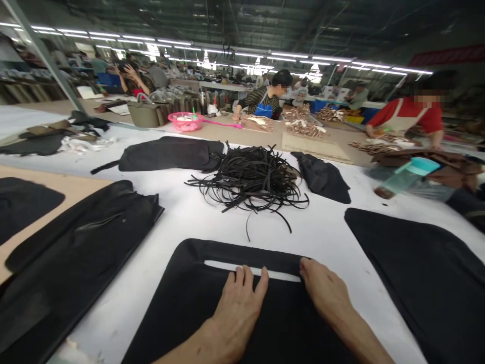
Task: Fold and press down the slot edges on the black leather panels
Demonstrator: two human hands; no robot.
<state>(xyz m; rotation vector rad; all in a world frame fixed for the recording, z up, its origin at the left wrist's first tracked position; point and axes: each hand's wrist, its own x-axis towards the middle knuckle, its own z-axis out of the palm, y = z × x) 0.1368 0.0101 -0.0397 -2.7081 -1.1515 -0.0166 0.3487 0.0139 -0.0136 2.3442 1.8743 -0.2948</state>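
Observation:
A black leather-like panel (182,303) with rounded corners lies on the white tabletop in front of me, a long narrow slot near its far edge. My left hand (240,301) rests on the panel just below the slot, fingers stretched out and thumb apart. At the slot's right end, my right hand (326,285) has its fingers closed on the panel's material; the fingertips are partly hidden. Beyond the panel sits a tangled heap of thin black strips (257,174).
Stacked black panels lie left (76,237) and right (420,273). Farther off are a folded black piece (170,153), a crumpled one (322,174), a teal-lidded bottle (409,176) and a pink basin (185,121). Co-workers sit across the table, one in red (407,114).

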